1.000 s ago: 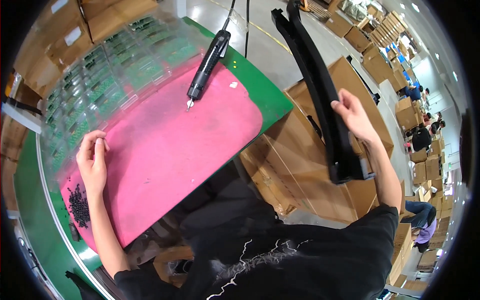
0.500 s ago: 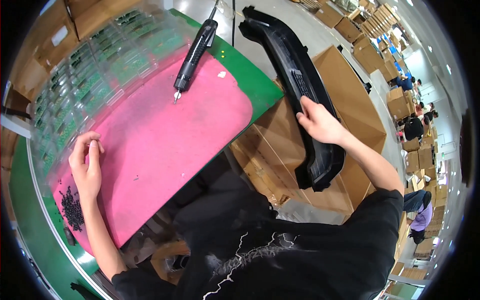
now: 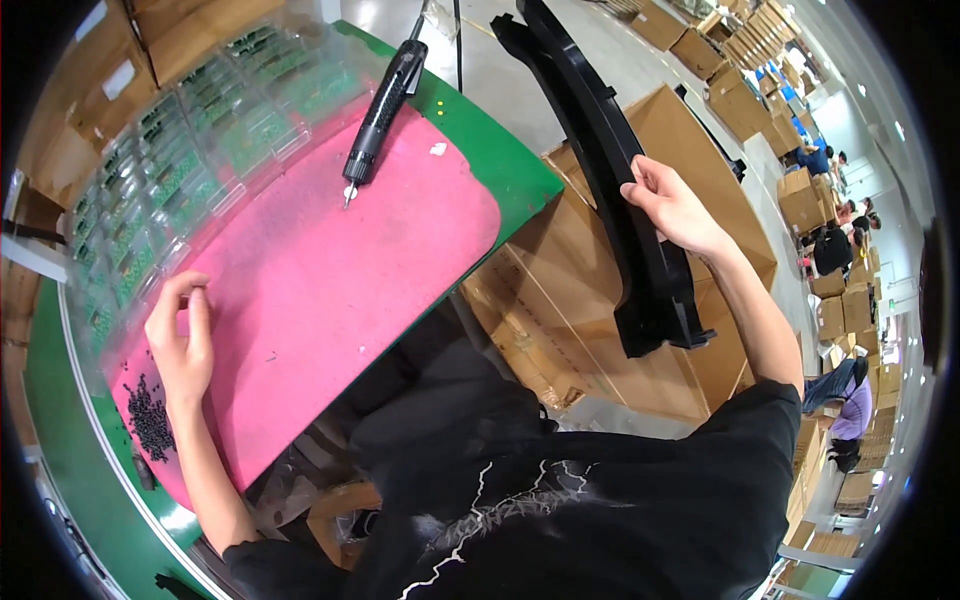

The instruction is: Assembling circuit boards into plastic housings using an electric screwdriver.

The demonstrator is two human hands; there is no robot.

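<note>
While gripped at mid-length by the right hand point(image 3: 672, 205), fingers wrapped around its edge, the long black moulded plastic panel point(image 3: 620, 190) hangs out to the right of the bench, above the open brown cardboard cartons point(image 3: 600, 300). Runs with its long axis from the far centre down toward the near right, its blunt near end point(image 3: 660, 325) lying below and nearer than the grip, its far end leaving the top of the head view. Lies well apart from the pink foam work mat point(image 3: 330, 290) on the green bench top point(image 3: 500, 160), so nearer by far to the right hand than the left. Over on the left, the left hand point(image 3: 180, 335) rests on the mat's near left part, fingertips drawn together; whether pinching anything, cannot tell. Just nearer than that hand, a loose heap of small black screws point(image 3: 148, 418) on the mat. Hanging above the mat's far edge, a black electric screwdriver point(image 3: 382, 105), tip down. Along the far left, clear plastic compartment trays point(image 3: 170, 170) holding small green parts.
</note>
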